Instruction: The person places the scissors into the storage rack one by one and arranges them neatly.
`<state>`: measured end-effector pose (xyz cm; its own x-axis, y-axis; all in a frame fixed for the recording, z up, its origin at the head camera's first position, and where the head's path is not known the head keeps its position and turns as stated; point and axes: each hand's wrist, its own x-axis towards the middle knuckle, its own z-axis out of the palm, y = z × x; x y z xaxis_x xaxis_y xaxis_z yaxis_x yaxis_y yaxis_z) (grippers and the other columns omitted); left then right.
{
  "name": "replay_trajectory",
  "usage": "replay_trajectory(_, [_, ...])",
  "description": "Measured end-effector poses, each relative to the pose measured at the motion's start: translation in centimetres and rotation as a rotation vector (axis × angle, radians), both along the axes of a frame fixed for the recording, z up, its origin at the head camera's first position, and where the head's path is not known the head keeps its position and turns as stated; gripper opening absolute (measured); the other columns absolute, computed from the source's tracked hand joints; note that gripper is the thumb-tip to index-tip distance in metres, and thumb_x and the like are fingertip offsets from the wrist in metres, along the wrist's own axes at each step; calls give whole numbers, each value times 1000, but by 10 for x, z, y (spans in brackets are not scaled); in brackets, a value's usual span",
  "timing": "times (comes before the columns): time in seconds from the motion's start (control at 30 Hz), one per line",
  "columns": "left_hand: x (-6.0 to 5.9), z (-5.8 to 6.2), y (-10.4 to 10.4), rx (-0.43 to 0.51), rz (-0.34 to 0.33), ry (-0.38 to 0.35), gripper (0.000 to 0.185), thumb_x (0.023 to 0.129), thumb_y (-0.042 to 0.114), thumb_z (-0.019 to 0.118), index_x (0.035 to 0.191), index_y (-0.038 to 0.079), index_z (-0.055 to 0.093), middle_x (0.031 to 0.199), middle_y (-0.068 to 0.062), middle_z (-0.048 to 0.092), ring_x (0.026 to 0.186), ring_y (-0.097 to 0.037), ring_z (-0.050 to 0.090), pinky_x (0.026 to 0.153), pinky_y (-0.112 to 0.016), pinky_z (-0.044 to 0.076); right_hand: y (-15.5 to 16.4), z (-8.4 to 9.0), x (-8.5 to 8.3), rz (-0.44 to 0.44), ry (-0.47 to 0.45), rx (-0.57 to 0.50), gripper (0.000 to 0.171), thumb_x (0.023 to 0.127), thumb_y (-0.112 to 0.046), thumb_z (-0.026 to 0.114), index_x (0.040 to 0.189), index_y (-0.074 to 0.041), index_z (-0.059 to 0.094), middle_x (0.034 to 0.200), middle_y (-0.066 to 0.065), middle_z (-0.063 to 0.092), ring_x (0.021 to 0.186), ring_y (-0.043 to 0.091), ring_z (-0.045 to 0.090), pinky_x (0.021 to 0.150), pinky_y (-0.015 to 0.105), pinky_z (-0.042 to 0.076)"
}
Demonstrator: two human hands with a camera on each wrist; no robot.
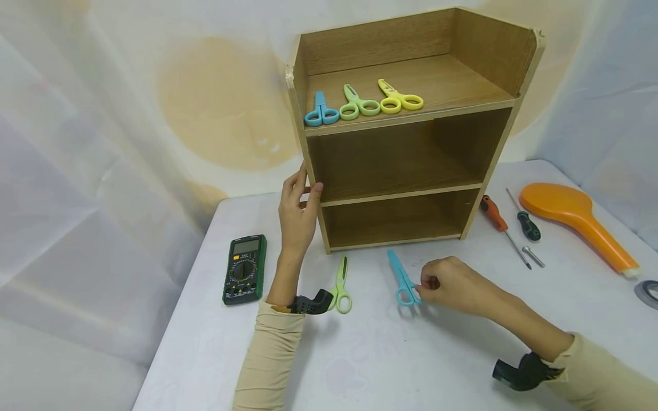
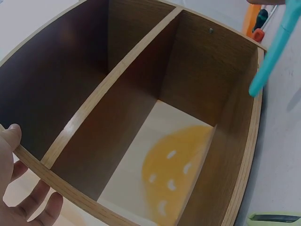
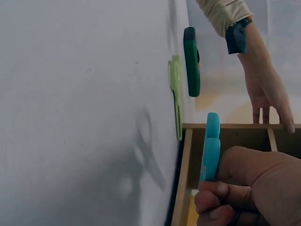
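My left hand (image 1: 298, 208) grips the left front edge of a wooden shelf unit (image 1: 406, 128), thumb on the front and fingers round the side panel (image 2: 56, 181). My right hand (image 1: 452, 285) pinches the handle of a blue pair of scissors (image 1: 402, 279) on the white table in front of the shelf; the blades (image 2: 273, 52) point toward the unit. A green pair of scissors (image 1: 341, 284) lies on the table between my hands. On the top shelf lie three pairs: blue (image 1: 321, 110), green (image 1: 357, 104) and yellow (image 1: 398, 98).
A green multimeter (image 1: 245, 268) lies left of my left wrist. Right of the shelf are two screwdrivers, orange-handled (image 1: 501, 224) and dark green (image 1: 525, 220), a bolt (image 1: 533, 256), an orange paddle-shaped object (image 1: 576, 220) and a tape roll (image 1: 648, 292). White cloth hangs behind.
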<state>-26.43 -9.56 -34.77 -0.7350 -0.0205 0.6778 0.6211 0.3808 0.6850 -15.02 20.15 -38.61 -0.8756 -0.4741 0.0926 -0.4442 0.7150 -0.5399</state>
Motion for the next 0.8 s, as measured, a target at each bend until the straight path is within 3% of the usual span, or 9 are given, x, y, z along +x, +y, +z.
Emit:
replay_trajectory(0.4, [2,0,2,-16,9,-20,57,104,37,56,155,22,38,140,-4,47,110,-18,57,80,-34,55,27,27,1,-27,-27,20,15,86,-15,79,76,-16,68,64,-9,54,62,10,50,51,23,46])
replay_trajectory(0.8, [2,0,0,-3,0,-17,57,104,35,57,155,17,38,140,-5,47,110,-19,56,80,-40,55,50,68,5,-66,-17,65,11,88,-21,79,82,-16,71,65,-9,56,61,12,50,51,23,46])
